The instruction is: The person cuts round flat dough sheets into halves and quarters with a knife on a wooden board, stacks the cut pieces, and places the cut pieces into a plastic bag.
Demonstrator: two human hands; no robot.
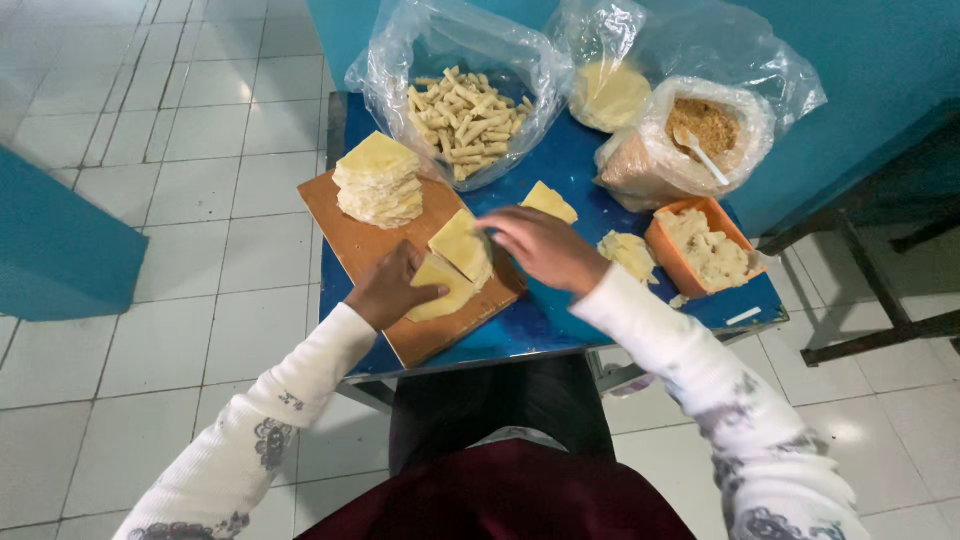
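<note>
A wooden board [345, 230] lies on a small blue table [560, 320]. My left hand [392, 288] presses flat on a pale yellow dough square [445, 292] at the board's near end. My right hand [545, 248] pinches the corner of a second dough square [462, 245] that lies partly over the first and is lifted at one edge. A stack of the same squares [380, 180] sits at the board's far end. One more loose square [548, 201] lies on the table just beyond my right hand.
A clear bag of rolled dough sticks [465, 118] stands at the back. Beside it are a bag of round dough sheets [608, 95] and a bag of brown crumbs with a white spoon [700, 135]. An orange tub of pale filling [705, 250] is at right. White tiled floor surrounds.
</note>
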